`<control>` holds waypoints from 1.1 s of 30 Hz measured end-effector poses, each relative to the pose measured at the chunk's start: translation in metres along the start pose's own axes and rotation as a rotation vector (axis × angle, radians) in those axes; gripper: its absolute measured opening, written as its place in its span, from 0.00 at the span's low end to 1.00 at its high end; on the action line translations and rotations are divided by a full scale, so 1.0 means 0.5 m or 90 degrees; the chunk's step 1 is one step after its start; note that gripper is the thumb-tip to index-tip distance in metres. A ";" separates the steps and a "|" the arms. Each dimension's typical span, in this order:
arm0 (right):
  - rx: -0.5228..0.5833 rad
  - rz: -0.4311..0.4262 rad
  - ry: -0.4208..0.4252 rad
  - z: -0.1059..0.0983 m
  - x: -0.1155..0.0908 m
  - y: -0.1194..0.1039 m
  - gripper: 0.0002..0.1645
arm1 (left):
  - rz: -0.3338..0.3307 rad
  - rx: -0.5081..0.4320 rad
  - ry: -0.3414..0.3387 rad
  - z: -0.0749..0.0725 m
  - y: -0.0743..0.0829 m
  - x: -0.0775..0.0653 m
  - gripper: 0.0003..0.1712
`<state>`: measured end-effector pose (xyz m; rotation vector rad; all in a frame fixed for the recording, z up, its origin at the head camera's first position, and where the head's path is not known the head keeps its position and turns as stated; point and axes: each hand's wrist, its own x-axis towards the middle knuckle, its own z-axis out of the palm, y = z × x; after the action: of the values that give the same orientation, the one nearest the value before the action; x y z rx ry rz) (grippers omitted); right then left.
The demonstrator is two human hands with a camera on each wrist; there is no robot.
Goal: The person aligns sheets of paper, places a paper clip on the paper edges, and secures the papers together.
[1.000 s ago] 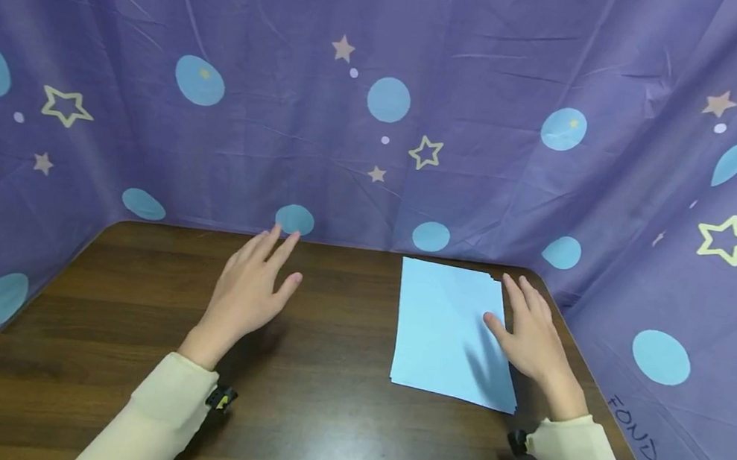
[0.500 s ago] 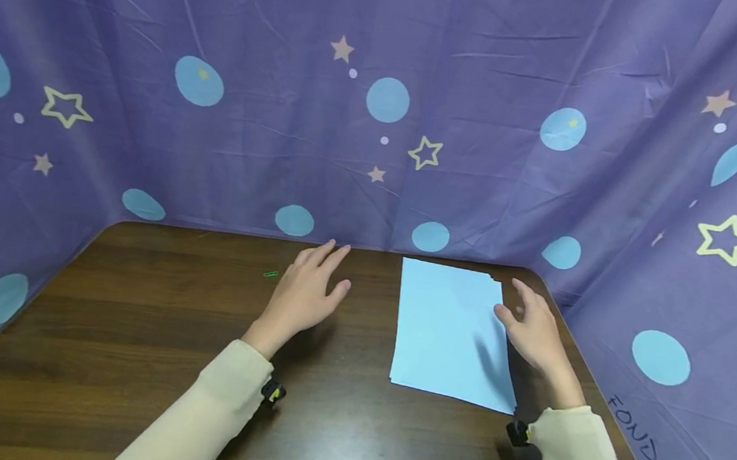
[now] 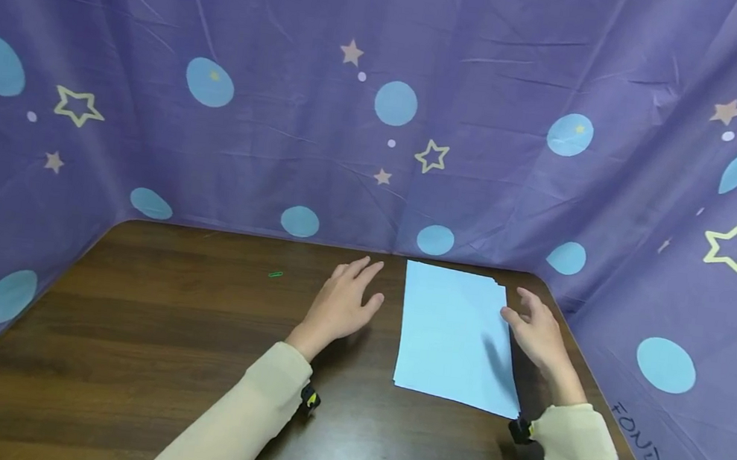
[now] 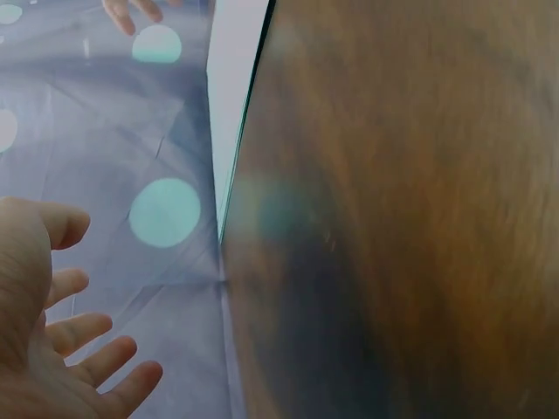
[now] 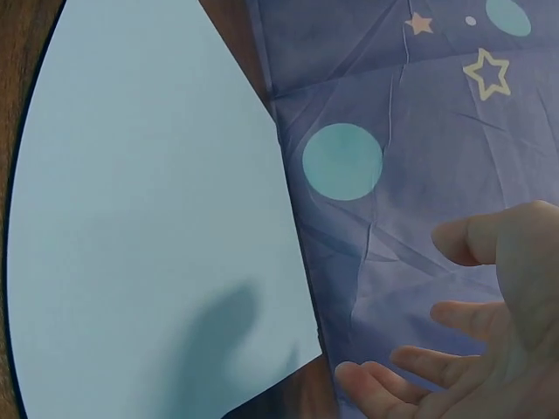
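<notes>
A stack of light blue paper [image 3: 452,336] lies on the right part of the table, its sheets slightly uneven at the edges. My left hand [image 3: 340,306] hovers to the left of the stack with fingers spread and nothing in it; the left wrist view shows the same hand [image 4: 52,323], apart from the paper edge [image 4: 234,105]. Beside the stack's right edge is my right hand [image 3: 538,338], fingers loosely bent and holding nothing. In the right wrist view that hand [image 5: 489,323] is clear of the paper [image 5: 157,201] and casts a shadow on it.
A small green paper clip [image 3: 275,274] lies toward the back of the brown wooden table [image 3: 128,340], left of my left hand. A purple curtain [image 3: 274,100] with stars and dots hangs along the table's back and sides.
My left hand has moved right toward the paper, uncovering the green paper clip. The right hand has shifted slightly right and its fingers have bent a little. The paper stack lies as before.
</notes>
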<state>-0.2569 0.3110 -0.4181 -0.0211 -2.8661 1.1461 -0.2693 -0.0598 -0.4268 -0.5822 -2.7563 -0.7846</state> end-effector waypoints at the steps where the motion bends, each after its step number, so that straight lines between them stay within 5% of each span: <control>1: 0.004 0.006 -0.004 0.001 0.001 0.002 0.45 | 0.000 -0.004 -0.002 0.005 0.003 0.000 0.35; 33: 0.034 0.116 -0.058 0.014 0.083 0.074 0.43 | 0.000 -0.041 -0.105 0.087 0.079 -0.025 0.35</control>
<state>-0.2988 0.3345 -0.4467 -0.2381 -2.9626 1.2869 -0.2454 -0.0090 -0.4489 -0.6881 -2.8880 -0.8639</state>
